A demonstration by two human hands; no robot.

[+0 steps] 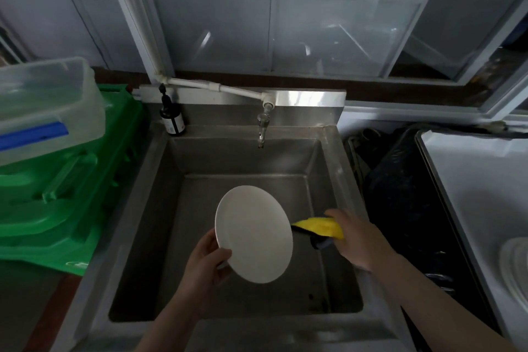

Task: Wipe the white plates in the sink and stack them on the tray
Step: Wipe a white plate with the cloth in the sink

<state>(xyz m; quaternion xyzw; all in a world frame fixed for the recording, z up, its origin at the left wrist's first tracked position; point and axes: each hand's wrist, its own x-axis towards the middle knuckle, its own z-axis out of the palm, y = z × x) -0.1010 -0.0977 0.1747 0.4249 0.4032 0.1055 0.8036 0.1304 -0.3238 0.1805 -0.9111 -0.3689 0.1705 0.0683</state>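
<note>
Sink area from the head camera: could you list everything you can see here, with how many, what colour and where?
plate: one, white, held tilted above the sink
sponge: one, yellow with a dark underside, at the plate's right edge
sink: one, steel, centre
tap: one, on a white pipe, above the sink's back wall
bottle: one, dark, pump top, back left corner of the sink
crates: green, stacked, left of the sink
box: one, clear with a blue clip, on the crates
tray: one, pale, far right
stacked plates: whitish, count unclear, on the tray at the frame's right edge
bag: black, between sink and tray
left hand: grips the plate's lower left rim
right hand: holds the sponge
</note>
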